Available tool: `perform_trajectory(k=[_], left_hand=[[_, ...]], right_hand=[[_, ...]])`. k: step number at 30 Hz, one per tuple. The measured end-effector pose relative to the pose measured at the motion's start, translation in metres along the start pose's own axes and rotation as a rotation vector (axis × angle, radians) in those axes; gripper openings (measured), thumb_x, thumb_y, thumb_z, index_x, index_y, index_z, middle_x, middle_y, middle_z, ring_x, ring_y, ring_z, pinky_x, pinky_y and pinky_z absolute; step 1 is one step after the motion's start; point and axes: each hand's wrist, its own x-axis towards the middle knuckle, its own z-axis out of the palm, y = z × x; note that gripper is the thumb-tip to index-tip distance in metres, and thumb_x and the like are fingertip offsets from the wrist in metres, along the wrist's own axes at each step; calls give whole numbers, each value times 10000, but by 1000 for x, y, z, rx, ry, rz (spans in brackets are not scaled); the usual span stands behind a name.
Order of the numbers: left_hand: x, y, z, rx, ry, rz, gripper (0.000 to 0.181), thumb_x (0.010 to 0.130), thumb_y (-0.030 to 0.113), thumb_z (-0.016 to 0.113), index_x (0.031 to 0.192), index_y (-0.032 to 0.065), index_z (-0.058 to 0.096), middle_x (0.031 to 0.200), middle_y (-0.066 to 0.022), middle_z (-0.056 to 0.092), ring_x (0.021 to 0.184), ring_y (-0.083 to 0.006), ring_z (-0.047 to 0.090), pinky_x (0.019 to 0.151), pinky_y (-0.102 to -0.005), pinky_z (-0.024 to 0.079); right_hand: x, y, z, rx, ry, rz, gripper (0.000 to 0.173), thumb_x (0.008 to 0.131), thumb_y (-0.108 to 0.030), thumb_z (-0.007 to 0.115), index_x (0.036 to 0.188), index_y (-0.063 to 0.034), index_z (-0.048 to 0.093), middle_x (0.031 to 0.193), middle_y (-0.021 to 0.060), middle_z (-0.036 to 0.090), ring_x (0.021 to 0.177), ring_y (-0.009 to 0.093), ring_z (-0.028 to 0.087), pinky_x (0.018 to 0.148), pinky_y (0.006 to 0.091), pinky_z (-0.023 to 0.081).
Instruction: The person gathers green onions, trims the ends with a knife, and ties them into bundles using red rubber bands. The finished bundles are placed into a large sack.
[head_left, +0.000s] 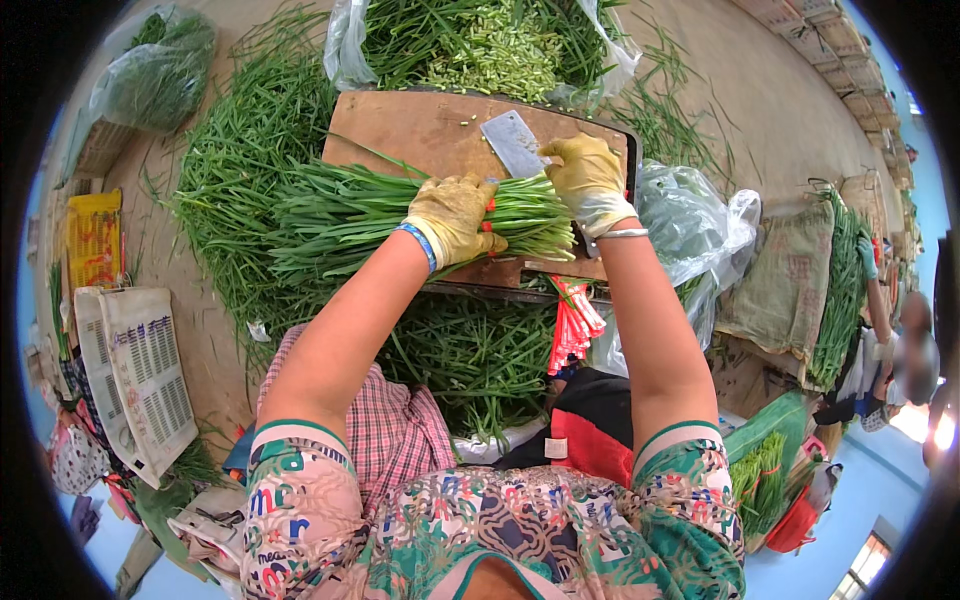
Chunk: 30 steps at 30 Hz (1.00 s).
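My left hand (454, 217), in a yellow glove, presses on a bundle of long green garlic chives (352, 217) bound with red tape, lying across a wooden board (397, 127). The pale stem ends point right. My right hand (589, 180), gloved too, is at the board's right side just above those ends, its fingers curled at the lower end of a metal cleaver blade (512, 142). The cleaver's handle is hidden, so its grip is unclear. Cut stem pieces (510, 56) lie in an open plastic bag beyond the board. Red ties (574, 322) hang from the board's near edge.
Loose leaves (240, 165) are heaped left of the board and below it. A clear plastic bag (697, 225) bulges at the right. White plastic crates (142, 375) stand far left. At the far right a gloved co-worker (877, 300) is beside more greens under sacking (780, 277).
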Motion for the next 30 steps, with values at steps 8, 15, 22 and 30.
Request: perform_trajectory(k=[8, 15, 22, 30], left_hand=[[-1, 0, -4, 0, -38, -5, 762, 740, 508, 757, 1311, 55, 539, 1276, -162, 578, 1199, -337, 559, 1019, -448, 427], [-1, -4, -1, -22, 12, 24, 812, 727, 521, 753, 1323, 20, 523, 1234, -180, 578, 1161, -363, 566, 1004, -444, 441], [3, -7, 2, -41, -6, 27, 772, 720, 532, 773, 1274, 43, 551, 1178, -155, 616, 1113, -355, 599, 956, -438, 474], [5, -11, -3, -91, -60, -5, 772, 703, 557, 779, 1270, 77, 570, 1246, -158, 630, 1177, -337, 594, 986, -456, 462]], right_hand=[[7, -28, 18, 192, -344, -44, 237, 820, -147, 622, 985, -215, 777, 933, 135, 726, 884, 322, 694, 804, 411, 538], [4, -6, 30, 281, -94, 92, 142, 799, -102, 694, 918, -135, 764, 891, 119, 726, 852, 302, 694, 781, 376, 539], [-40, 76, -101, 764, 386, 309, 275, 906, 71, 484, 1090, 26, 684, 1055, 115, 721, 930, 200, 690, 885, 307, 534], [-153, 6, -172, 781, -505, 124, 331, 846, -23, 609, 1165, -57, 690, 1067, 100, 707, 1061, 235, 640, 925, 379, 498]])
